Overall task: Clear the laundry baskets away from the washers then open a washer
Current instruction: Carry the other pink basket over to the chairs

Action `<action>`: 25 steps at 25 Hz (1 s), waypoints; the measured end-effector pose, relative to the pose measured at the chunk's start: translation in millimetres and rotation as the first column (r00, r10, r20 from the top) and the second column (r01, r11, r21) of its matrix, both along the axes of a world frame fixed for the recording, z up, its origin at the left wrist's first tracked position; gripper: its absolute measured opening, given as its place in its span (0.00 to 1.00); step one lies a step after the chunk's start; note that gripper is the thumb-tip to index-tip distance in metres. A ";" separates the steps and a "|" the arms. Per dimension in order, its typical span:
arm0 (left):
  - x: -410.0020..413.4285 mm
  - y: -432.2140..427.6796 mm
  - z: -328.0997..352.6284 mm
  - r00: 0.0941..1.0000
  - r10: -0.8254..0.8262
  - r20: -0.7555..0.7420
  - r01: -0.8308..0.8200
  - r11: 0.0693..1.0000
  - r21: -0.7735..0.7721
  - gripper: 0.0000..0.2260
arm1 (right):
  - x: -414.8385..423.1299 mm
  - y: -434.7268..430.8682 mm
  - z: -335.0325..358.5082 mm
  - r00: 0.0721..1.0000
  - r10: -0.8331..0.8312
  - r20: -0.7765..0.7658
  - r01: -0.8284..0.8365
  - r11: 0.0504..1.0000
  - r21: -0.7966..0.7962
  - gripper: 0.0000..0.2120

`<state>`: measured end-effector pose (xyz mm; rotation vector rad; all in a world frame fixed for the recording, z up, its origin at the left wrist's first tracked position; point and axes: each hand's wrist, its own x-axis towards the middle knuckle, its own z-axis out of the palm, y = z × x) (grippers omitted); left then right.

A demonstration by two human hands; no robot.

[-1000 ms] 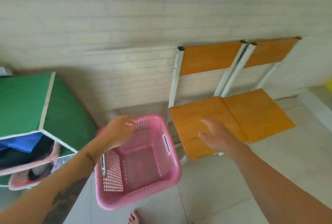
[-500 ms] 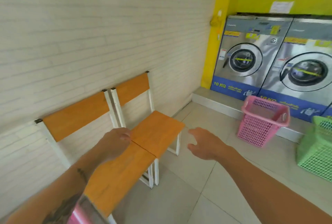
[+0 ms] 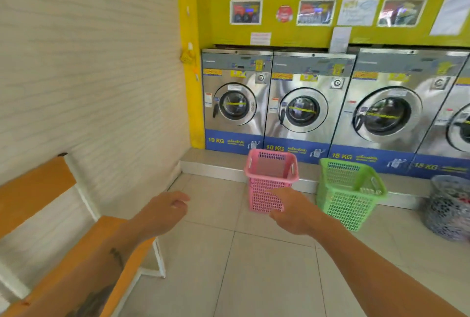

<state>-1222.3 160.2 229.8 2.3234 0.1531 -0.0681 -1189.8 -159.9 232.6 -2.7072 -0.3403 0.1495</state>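
Observation:
A row of steel front-loading washers stands on a low step along the yellow wall, doors closed: the leftmost washer (image 3: 235, 103), a second washer (image 3: 304, 110) and a larger third washer (image 3: 386, 115). A pink laundry basket (image 3: 269, 179) sits on the floor in front of the second washer. A green laundry basket (image 3: 348, 189) stands to its right. My left hand (image 3: 165, 212) hangs empty with loosely curled fingers. My right hand (image 3: 292, 210) is held out empty, short of the pink basket.
A grey mesh basket (image 3: 447, 210) with clothes sits at the far right by the step. An orange-seated chair (image 3: 84, 253) lines the white brick wall on the left. A raised step (image 3: 211, 166) runs under the washers. Tiled floor (image 3: 267, 278) lies between me and the baskets.
The view has swung right from the chairs to the washers. The pink basket my left hand held a second ago is out of sight, and both hands are empty.

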 end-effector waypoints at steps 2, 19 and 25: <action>52.7 -17.5 -3.6 0.998 -0.034 0.057 0.035 0.999 -0.003 0.11 | 38.4 -17.3 1.3 1.000 -0.015 0.001 0.015 1.000 0.005 0.21; 527.5 -134.9 -46.8 0.944 -0.327 0.044 0.322 0.942 0.096 0.21 | 447.2 -140.3 -42.9 0.952 -0.307 0.015 0.306 0.952 0.019 0.25; 662.7 -192.5 -75.8 0.969 -0.248 -0.001 0.247 0.965 0.085 0.14 | 600.6 -204.6 -72.9 0.966 -0.249 -0.068 0.250 0.968 -0.001 0.27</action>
